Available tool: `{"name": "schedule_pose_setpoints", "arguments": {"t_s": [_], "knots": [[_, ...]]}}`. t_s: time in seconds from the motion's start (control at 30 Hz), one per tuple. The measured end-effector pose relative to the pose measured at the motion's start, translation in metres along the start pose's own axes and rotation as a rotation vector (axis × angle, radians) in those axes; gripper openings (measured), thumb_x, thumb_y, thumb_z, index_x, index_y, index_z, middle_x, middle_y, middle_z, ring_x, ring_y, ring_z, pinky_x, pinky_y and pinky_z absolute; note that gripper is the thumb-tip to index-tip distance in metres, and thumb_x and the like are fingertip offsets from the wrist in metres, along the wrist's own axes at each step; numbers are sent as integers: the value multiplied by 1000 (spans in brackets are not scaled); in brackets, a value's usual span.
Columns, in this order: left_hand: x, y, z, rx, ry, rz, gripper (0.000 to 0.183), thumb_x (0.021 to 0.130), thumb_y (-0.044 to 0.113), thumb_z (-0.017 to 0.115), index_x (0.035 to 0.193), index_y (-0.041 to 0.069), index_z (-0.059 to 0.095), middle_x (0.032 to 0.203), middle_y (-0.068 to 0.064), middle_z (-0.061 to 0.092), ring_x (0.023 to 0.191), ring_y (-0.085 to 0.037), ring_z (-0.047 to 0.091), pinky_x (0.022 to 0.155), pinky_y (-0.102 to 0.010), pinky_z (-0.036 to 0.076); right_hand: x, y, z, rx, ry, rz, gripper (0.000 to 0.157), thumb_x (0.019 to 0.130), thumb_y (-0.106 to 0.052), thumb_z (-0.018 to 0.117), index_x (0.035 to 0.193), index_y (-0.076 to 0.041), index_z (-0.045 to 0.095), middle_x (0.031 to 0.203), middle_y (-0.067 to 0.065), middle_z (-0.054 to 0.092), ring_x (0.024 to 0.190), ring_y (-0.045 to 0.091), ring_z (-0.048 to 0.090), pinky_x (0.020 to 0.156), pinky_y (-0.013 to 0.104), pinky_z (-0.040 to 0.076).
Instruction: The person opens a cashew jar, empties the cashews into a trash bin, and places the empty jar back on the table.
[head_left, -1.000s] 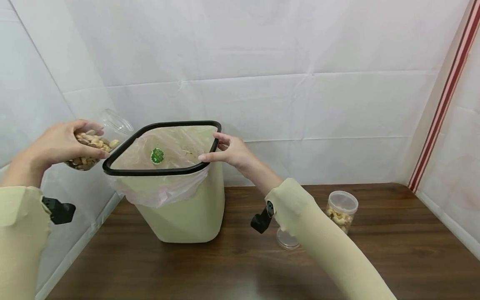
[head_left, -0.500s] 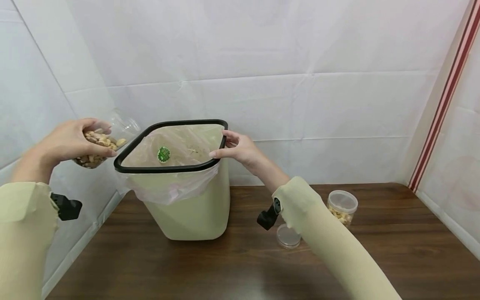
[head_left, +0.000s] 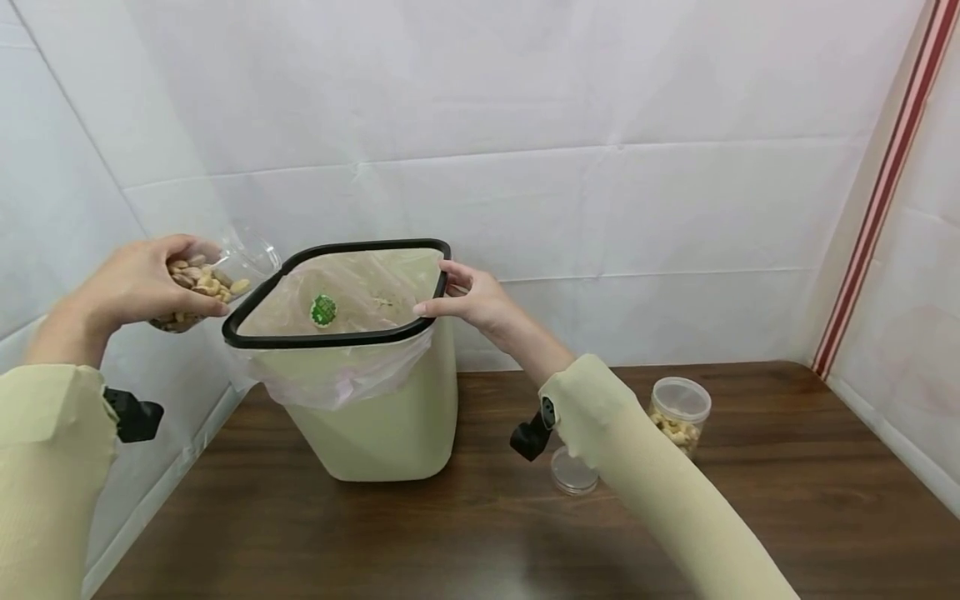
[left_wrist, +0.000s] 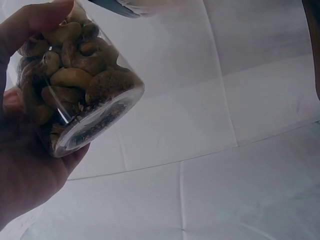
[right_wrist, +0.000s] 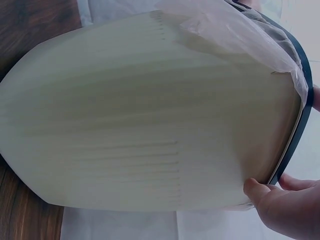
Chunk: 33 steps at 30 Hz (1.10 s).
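Observation:
My left hand [head_left: 123,287] grips a clear jar of mixed nuts [head_left: 213,282], tilted with its mouth toward the bin. In the left wrist view the jar [left_wrist: 75,82] shows cashews and other nuts, with dark crumbs at its base. The pale green trash bin [head_left: 378,433] stands beside it on the table. A black rim [head_left: 330,340] holds down its thin pinkish bag [head_left: 337,379]. My right hand [head_left: 480,302] pinches the rim's right side, thumb in front. Inside lies a green round piece [head_left: 323,310], with small crumbs near it.
A second clear jar [head_left: 681,408] with cashews stands at the right, partly behind my right forearm. Near that arm a clear round lid [head_left: 573,473] lies on the dark wooden table [head_left: 465,542]. White sheeting [head_left: 525,208] rises behind and at both sides.
Since one second ago, the bin and both hands have shifted slightly right, the nut jar going along in my left hand. Over the last half second almost nothing differs.

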<state>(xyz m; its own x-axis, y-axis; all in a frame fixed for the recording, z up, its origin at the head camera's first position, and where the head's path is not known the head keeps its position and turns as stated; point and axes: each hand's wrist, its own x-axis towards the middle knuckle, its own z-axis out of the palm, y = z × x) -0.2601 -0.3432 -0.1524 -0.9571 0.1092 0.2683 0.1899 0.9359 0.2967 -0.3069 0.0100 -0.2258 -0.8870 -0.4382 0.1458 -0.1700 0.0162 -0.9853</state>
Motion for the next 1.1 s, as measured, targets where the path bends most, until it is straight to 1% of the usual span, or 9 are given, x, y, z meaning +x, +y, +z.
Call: {"name": "schedule_pose_setpoints", "arguments": {"t_s": [0.23, 0.47, 0.67, 0.9, 1.1], "knots": [[3, 0, 2, 53, 0, 7, 66, 68, 29, 78, 121, 5, 49, 103, -25, 55, 85, -33, 48, 60, -32, 37, 0, -1, 4, -7, -3, 1, 78, 77, -6, 69, 143, -8, 27, 146, 13, 28, 133, 21, 29, 105, 33, 27], [5, 7, 2, 70, -36, 6, 69, 69, 30, 78, 124, 3, 46, 106, -29, 52, 90, -38, 48, 63, -34, 36, 0, 1, 5, -6, 6, 8, 78, 77, -7, 70, 143, -9, 28, 147, 11, 28, 133, 21, 27, 105, 33, 27], [7, 8, 3, 84, -38, 24, 70, 68, 29, 79, 124, 2, 46, 105, -29, 52, 88, -37, 48, 62, -34, 37, 1, 2, 6, 0, 8, 8, 78, 77, -7, 70, 142, -8, 28, 147, 12, 27, 134, 21, 27, 106, 33, 26], [10, 8, 5, 99, -48, 19, 77, 67, 31, 79, 127, -1, 42, 106, -28, 51, 86, -36, 47, 61, -34, 37, 1, 3, 8, 5, 13, 10, 77, 77, -7, 70, 142, -10, 30, 146, 13, 27, 133, 21, 27, 106, 33, 26], [12, 12, 5, 117, -40, 24, 82, 66, 28, 79, 129, -4, 38, 109, -30, 50, 89, -39, 46, 66, -38, 37, 2, 4, 8, 0, 11, 9, 77, 77, -7, 70, 142, -10, 30, 147, 12, 26, 134, 22, 27, 106, 34, 26]]}}
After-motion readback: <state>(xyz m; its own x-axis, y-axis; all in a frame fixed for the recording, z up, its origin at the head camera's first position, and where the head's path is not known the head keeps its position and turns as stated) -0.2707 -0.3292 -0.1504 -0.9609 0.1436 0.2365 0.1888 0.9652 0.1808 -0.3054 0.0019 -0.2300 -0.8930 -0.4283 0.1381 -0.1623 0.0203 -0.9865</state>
